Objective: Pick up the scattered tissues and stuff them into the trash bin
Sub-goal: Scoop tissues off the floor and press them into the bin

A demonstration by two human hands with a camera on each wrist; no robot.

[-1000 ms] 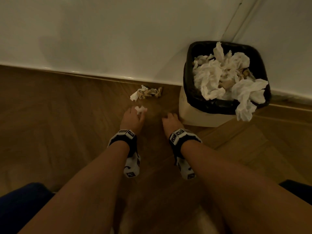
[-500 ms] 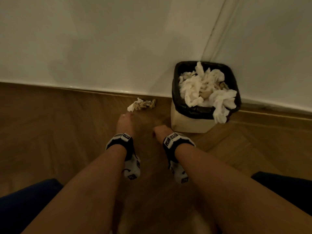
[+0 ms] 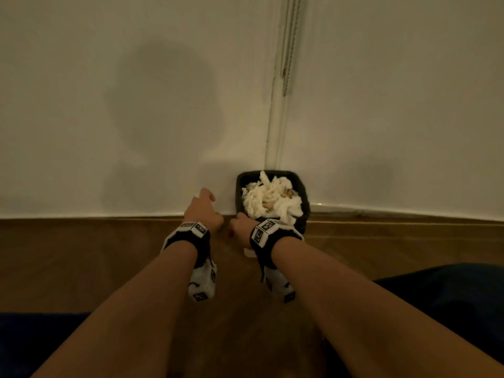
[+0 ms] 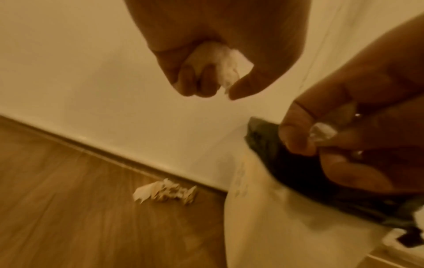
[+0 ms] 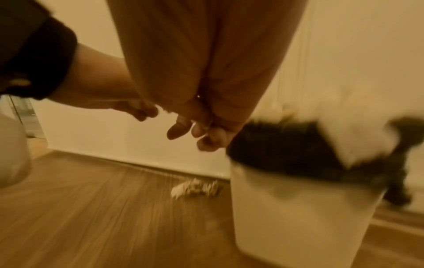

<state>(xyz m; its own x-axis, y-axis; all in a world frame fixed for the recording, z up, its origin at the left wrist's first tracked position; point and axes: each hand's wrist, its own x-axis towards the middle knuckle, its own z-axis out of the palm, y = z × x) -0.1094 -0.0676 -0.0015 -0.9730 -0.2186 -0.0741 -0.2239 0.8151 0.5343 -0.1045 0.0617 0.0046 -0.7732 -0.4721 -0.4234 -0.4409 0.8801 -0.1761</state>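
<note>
Clutching crumpled tissue [image 4: 220, 67] — left hand [image 4: 220, 45]; soft wads heap bin [image 3: 301, 186].

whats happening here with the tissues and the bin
A person is clearing tissues off the floor. The left hand grips a crumpled tissue, and the right hand pinches a small scrap, both raised beside the trash bin, which is already heaped with tissues. One stained tissue lies on the floor by the wall.
</note>
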